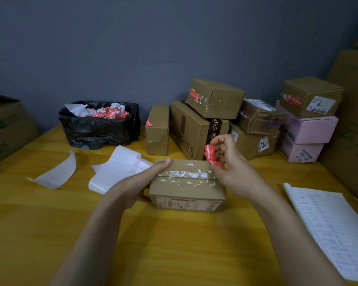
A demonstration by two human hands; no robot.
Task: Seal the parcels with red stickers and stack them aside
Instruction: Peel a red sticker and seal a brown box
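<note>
Your left hand [147, 180] grips the left end of the small cardboard parcel [186, 190], its fingers laid over the top flap and the thumb down on the near side. The parcel sits on the yellow desk [174, 244] right in front of you, its top seam flecked with torn white paper. Your right hand [229, 168] pinches a red sticker [210, 153] between thumb and fingers, held just above the parcel's far right corner. The sticker is curled and partly hidden by your fingers.

Behind it, far right, brown and pink stacked parcels [215, 98] stand against the wall. Far left is a black bin bag [99, 129] holding red and white scraps. White backing sheets [120, 168] lie left of the parcel, and a lined notebook [335, 234] lies near right.
</note>
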